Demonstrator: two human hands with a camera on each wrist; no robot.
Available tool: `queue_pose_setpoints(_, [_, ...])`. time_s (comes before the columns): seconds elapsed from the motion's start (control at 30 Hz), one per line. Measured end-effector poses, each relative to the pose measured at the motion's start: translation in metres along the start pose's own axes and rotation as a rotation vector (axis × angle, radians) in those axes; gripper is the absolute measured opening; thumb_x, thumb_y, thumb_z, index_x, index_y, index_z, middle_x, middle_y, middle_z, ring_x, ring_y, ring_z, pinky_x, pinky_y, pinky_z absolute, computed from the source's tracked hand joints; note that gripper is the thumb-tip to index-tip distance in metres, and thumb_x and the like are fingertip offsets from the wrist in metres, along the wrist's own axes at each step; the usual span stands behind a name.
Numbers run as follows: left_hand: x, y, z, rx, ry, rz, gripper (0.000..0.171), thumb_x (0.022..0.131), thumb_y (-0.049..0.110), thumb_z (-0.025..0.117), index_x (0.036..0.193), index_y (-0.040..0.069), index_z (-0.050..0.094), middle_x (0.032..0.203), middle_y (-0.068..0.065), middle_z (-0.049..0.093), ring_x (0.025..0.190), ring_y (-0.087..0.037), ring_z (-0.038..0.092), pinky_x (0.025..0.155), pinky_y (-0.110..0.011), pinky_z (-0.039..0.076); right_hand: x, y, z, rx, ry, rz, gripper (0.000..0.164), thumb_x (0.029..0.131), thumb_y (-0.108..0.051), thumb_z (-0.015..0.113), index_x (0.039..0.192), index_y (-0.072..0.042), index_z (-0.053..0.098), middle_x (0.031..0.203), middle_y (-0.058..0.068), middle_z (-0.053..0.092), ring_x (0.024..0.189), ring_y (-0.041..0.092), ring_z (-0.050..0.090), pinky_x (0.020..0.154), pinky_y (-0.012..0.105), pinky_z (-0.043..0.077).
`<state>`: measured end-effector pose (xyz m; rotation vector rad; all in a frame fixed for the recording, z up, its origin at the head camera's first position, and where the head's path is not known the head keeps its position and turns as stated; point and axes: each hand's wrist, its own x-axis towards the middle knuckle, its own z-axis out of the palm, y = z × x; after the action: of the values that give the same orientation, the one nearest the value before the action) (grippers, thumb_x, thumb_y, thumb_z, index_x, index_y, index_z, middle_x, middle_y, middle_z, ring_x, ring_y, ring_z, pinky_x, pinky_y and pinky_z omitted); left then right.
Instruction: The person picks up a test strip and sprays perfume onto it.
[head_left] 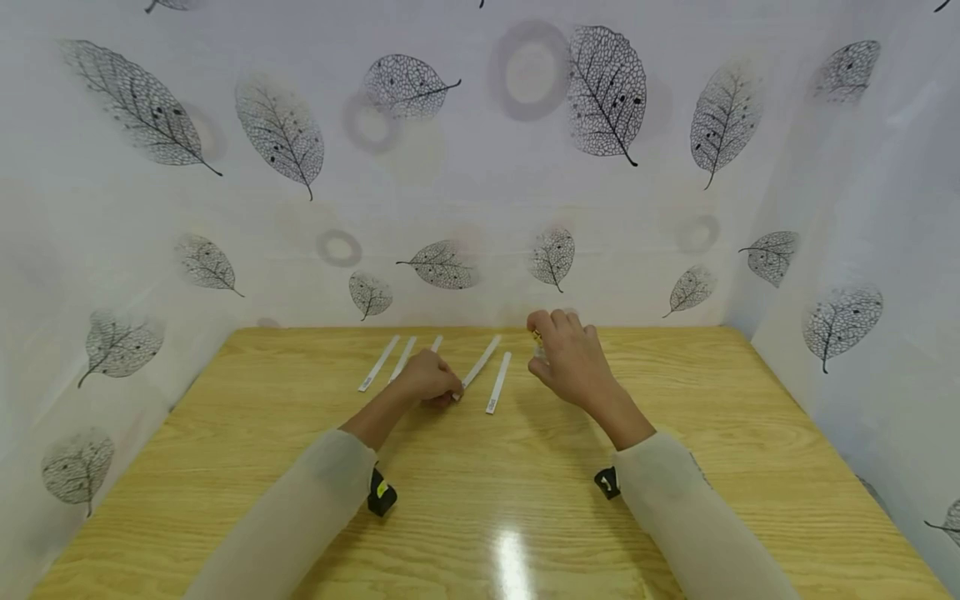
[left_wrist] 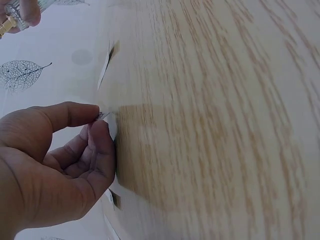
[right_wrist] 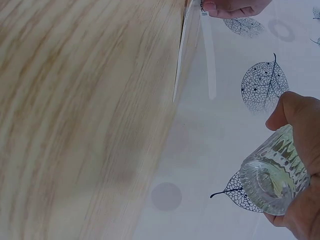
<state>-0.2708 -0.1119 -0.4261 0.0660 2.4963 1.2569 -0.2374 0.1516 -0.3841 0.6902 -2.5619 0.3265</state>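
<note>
My left hand (head_left: 427,377) pinches the near end of a white paper test strip (head_left: 482,364) between thumb and fingertips, just above the wooden table. In the right wrist view this strip (right_wrist: 210,65) points away from the fingers, its far end raised. To the right, my right hand (head_left: 572,360) grips a ribbed clear glass perfume bottle (right_wrist: 275,172) off the table, its base facing the right wrist camera. A gold neck (left_wrist: 7,25) of the bottle shows in the left wrist view. Another strip (head_left: 498,383) lies between the hands.
Left of the held strip lie a strip (head_left: 378,364), a second strip (head_left: 409,348) and a third strip (head_left: 437,342), partly behind my left hand. Leaf-patterned cloth (head_left: 480,183) rises behind the wooden table (head_left: 480,467). Black wrist cameras hang under both sleeves.
</note>
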Motion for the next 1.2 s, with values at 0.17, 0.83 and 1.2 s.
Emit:
queue_pose_setpoints(0.17, [-0.001,-0.001,-0.004,-0.034,-0.016,0.042,0.008,0.087,0.009,0.076,0.084,0.002,0.079,0.078,-0.009,0.073,0.062,-0.018,0.066,0.057,-0.027,0.055,0.000,0.001,0.000,-0.006,0.008,-0.004,0.046,0.085,-0.013,0.076,0.121,-0.014,0.048,0.100,0.008,0.055,0.092,0.029,0.051,0.063,0.039,0.033])
queue_pose_setpoints(0.83, [-0.020,0.005,-0.006,-0.213,-0.084,0.125,0.011,0.097,0.006,0.070,0.103,-0.002,0.067,0.099,-0.015,0.068,0.087,-0.027,0.071,0.076,-0.036,0.062,0.001,-0.003,0.005,-0.036,0.011,-0.058,0.043,0.087,-0.012,0.071,0.124,-0.017,0.050,0.091,0.007,0.048,0.078,0.025,0.043,0.060,0.035,0.027])
queue_pose_setpoints(1.2, [-0.037,0.020,-0.003,-0.267,-0.114,0.146,0.011,0.096,0.006,0.070,0.103,-0.002,0.068,0.098,-0.017,0.067,0.087,-0.029,0.070,0.077,-0.035,0.062,0.004,-0.002,0.009,-0.081,0.062,-0.093,0.044,0.088,-0.013,0.073,0.125,-0.016,0.050,0.092,0.010,0.052,0.073,0.026,0.042,0.058,0.035,0.025])
